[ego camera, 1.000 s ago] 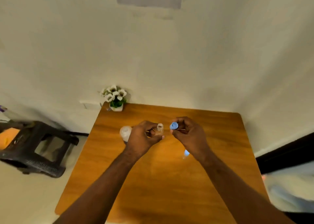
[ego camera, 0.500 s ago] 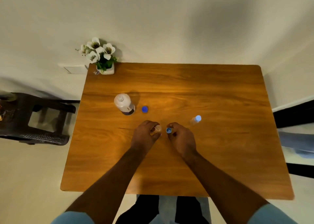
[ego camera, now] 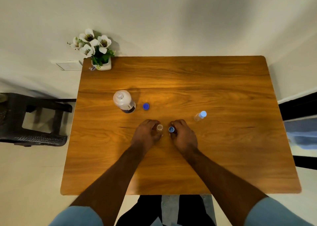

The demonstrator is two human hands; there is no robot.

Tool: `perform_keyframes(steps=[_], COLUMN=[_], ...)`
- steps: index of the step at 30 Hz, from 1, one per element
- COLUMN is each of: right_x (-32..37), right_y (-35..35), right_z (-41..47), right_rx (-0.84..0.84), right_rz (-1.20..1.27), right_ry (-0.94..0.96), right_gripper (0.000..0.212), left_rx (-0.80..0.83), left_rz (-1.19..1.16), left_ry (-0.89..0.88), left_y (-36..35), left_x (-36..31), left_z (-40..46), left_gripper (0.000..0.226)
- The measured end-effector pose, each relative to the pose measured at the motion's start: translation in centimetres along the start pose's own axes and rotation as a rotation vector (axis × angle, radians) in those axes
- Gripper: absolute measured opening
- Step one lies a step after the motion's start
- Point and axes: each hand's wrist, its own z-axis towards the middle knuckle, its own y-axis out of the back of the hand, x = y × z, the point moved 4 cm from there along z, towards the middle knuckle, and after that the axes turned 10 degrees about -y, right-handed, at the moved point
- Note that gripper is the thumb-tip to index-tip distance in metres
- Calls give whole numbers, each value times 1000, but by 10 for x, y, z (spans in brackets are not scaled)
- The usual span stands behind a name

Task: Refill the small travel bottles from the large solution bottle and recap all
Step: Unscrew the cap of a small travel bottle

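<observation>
My left hand [ego camera: 146, 134] is wrapped around a small clear travel bottle [ego camera: 159, 127], which stands uncapped at the middle of the wooden table [ego camera: 188, 81]. Just to its right, my right hand [ego camera: 184, 135] pinches that bottle's light blue cap [ego camera: 171, 129], held open side up. The large solution bottle [ego camera: 123, 101] stands uncapped to the upper left of my hands. Its dark blue cap [ego camera: 146, 106] lies on the table beside it. A second small bottle [ego camera: 199, 116], wearing a light blue cap, stands to the right of my right hand.
A white pot of white flowers [ego camera: 96, 49] sits on the table's far left corner, against the wall. A dark plastic stool [ego camera: 32, 121] stands on the floor to the left of the table. My legs show below the near edge.
The view swung down from the wall to look straight down on the table. My hands dropped close to the tabletop, still holding the open small bottle and its cap.
</observation>
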Motion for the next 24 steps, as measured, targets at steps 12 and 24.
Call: perform_keyframes(steps=[12, 24], right_x=[-26, -106], right_y=[103, 141], right_z=[-35, -6], right_rx=[-235, -326], right_rz=[58, 76], right_ry=[77, -90], right_gripper=[54, 50], left_rx=[-37, 2], left_rz=[14, -92], left_ry=[-275, -59], left_y=[12, -84], left_x=[-93, -128], left_z=[18, 74], left_gripper=[96, 83])
